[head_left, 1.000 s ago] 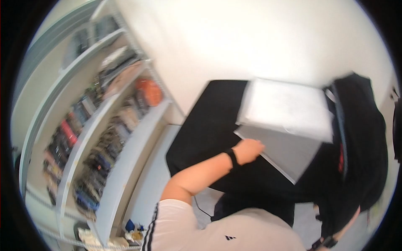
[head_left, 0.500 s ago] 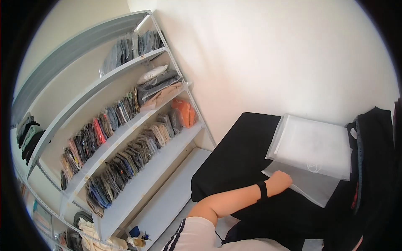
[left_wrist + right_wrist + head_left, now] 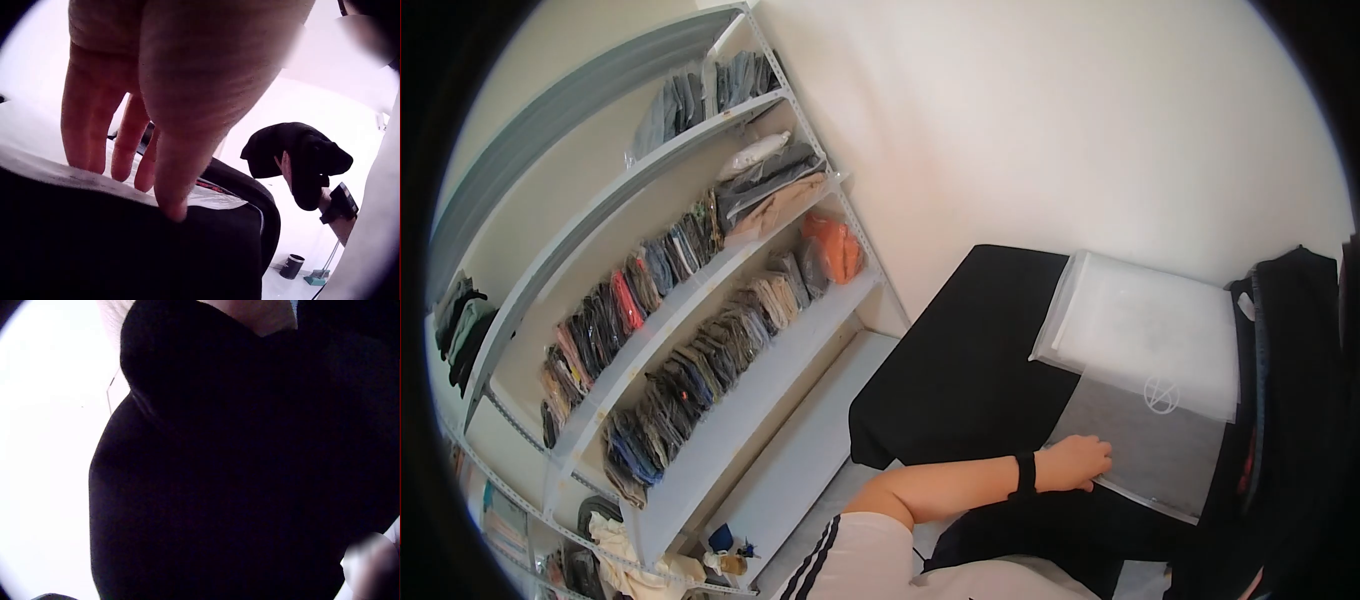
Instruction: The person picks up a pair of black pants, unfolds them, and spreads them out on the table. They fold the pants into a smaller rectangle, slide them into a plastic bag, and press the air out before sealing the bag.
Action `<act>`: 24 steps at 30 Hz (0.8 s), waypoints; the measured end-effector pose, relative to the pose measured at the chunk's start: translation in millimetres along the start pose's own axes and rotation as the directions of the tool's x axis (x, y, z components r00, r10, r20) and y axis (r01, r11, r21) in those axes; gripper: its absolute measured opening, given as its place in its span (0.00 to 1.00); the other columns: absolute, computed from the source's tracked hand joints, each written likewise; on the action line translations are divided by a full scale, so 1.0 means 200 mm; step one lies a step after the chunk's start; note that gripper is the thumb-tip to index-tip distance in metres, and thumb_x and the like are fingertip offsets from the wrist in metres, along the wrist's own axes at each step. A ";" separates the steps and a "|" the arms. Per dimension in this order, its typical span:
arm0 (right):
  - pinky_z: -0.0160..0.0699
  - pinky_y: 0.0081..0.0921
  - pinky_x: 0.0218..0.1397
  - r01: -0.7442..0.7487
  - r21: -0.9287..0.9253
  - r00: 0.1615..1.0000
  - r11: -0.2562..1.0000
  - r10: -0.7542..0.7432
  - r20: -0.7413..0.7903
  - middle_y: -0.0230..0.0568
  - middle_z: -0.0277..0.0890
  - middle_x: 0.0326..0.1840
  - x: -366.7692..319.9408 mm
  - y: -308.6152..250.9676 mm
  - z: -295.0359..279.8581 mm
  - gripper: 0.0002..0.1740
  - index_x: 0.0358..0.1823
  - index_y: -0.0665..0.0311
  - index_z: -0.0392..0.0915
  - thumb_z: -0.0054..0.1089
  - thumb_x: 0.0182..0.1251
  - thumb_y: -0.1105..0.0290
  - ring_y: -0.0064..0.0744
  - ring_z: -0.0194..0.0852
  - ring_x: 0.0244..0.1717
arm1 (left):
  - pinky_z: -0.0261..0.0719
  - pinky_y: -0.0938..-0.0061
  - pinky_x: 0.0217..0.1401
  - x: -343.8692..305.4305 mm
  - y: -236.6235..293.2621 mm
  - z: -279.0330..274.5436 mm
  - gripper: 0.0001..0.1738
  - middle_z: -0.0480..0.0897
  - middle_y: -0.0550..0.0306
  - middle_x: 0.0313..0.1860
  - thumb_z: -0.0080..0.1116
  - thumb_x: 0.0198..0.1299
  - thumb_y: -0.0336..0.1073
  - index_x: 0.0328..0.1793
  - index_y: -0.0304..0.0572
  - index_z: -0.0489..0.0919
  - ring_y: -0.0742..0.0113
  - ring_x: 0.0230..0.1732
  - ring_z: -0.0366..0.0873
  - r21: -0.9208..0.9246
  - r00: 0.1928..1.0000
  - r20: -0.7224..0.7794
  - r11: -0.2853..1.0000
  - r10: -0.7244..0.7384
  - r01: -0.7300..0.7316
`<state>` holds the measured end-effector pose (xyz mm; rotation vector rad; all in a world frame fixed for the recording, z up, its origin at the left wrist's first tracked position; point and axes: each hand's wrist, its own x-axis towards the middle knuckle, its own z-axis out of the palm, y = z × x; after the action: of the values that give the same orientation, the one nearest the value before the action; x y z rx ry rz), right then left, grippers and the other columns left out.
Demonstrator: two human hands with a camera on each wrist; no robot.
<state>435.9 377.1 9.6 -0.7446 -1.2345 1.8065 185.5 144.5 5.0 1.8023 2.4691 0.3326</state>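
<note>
My left hand (image 3: 1072, 463) rests at the front edge of a translucent plastic bag (image 3: 1150, 440) with a round printed mark. In the left wrist view the left hand's fingers (image 3: 127, 147) reach down straight, fingertips on the bag's whitish edge. Behind lies a stack of frosted white plastic bags (image 3: 1145, 320), which the translucent bag meets. My right hand (image 3: 285, 167) holds up a bunched black garment (image 3: 300, 153), seen in the left wrist view. In the right wrist view the black cloth (image 3: 237, 469) fills most of the picture and hides the right fingers.
Black cloth covers the table (image 3: 960, 350). Dark garments (image 3: 1295, 330) are heaped along its right side. To the left, a grey metal shelf unit (image 3: 780, 310) holds rows of bagged folded clothes (image 3: 710, 350). A dark bin (image 3: 292, 266) stands on the floor.
The left hand has gone from gripping the translucent bag's left corner to lying on its front edge with looser fingers. The bag now lies straighter, its round mark spread out. The head view has swung left.
</note>
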 end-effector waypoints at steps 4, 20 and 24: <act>0.72 0.33 0.62 0.013 -0.047 1.000 0.999 -0.014 -0.006 0.48 0.67 0.63 0.04 -0.03 -0.06 0.26 0.67 0.64 0.60 0.47 0.70 0.65 0.39 0.70 0.59 | 0.79 0.65 0.45 -0.01 0.00 0.04 0.06 0.75 0.55 0.41 0.57 0.53 0.31 0.38 0.42 0.78 0.56 0.44 0.75 0.093 0.998 -0.047 0.995 0.037 -0.033; 0.72 0.26 0.57 -0.215 0.173 0.977 0.961 0.209 0.048 0.39 0.77 0.50 0.17 -0.14 -0.19 0.15 0.49 0.67 0.77 0.51 0.68 0.67 0.29 0.74 0.50 | 0.79 0.65 0.45 0.07 -0.03 -0.05 0.16 0.78 0.54 0.42 0.53 0.48 0.18 0.44 0.39 0.80 0.51 0.43 0.79 -0.096 0.952 -0.299 0.995 -0.060 0.033; 0.76 0.25 0.49 -0.300 -0.093 0.910 0.950 0.314 0.271 0.39 0.79 0.49 0.13 -0.28 0.01 0.18 0.47 0.69 0.77 0.63 0.57 0.68 0.29 0.79 0.43 | 0.77 0.63 0.48 0.10 0.04 -0.10 0.23 0.78 0.48 0.43 0.50 0.48 0.16 0.52 0.36 0.78 0.48 0.47 0.76 -0.130 0.932 -0.360 0.988 0.029 -0.081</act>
<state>437.2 408.7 61.9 -0.7600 -1.4121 2.2083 183.0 163.7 27.9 1.8965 2.5366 0.8929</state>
